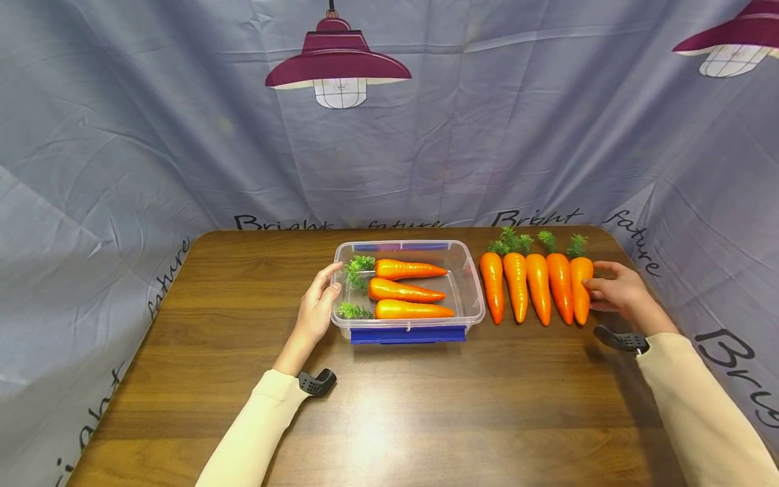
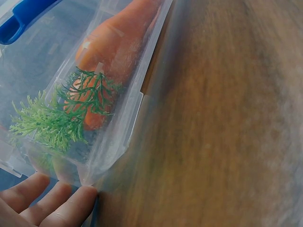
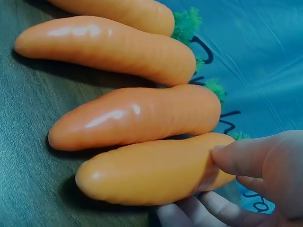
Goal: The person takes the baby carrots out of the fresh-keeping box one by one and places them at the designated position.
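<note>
In the head view a clear plastic container (image 1: pixel 462 254) with blue clips holds three carrots with green tops, one of them a carrot (image 1: pixel 414 310) along the near side. My left hand (image 1: pixel 313 311) touches the container's left end; in the left wrist view its fingers (image 2: pixel 71 205) rest against the outer wall. To the right, several carrots lie side by side on the table, tips toward me. My right hand (image 1: pixel 621 294) holds the rightmost carrot (image 3: pixel 147 172), thumb on top and other fingers along its side. That carrot lies beside another carrot (image 3: pixel 142 116).
The brown wooden table (image 1: pixel 389 412) extends in front of the container and to its left. A grey printed curtain (image 1: pixel 426 155) hangs behind the table and along both sides. Each wrist wears a black strap mount (image 1: pixel 318 383).
</note>
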Tool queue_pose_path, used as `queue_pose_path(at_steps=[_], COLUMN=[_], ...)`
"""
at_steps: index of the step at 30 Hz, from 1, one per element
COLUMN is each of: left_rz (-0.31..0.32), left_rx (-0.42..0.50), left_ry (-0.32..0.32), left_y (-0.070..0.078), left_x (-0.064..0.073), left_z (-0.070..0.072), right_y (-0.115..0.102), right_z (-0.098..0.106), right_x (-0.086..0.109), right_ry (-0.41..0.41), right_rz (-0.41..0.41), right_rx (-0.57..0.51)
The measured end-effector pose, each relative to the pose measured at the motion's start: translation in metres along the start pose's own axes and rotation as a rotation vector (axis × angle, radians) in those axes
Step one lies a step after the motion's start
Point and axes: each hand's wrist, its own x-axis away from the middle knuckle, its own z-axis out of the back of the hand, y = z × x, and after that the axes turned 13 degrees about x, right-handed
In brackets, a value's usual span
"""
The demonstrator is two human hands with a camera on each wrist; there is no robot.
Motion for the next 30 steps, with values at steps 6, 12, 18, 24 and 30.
queue_pose_path(at_steps=[6,12,18,24,30], left_rz=[0.005,0.007,0.002,0.0,-0.003], left_rx=[0.008,-0.005,-0.004,0.004,0.006], left_ry=[0.002,-0.001,-0.002,0.0,-0.002], left_y=[0.0,-0.002,-0.001,-0.001,0.0], left_x=[0.001,0.0,0.0,0.001,0.0], left_z=[-0.001,0.0,0.0,-0.001,0.0], right_y=[-0.001,0.002,0.003,-0.004,-0.041], right_z=[-0.002,0.0,0.002,-0.001,-0.01], right_x=[-0.002,0.0,0.0,0.002,0.012], right_ry=[0.008,0.02,0.034,0.243,0.396], right_rz=[-0.003,-0.022,-0.026,-0.038,0.038], right_rx=[-0.032,-0.071,-0.021,0.114,0.147])
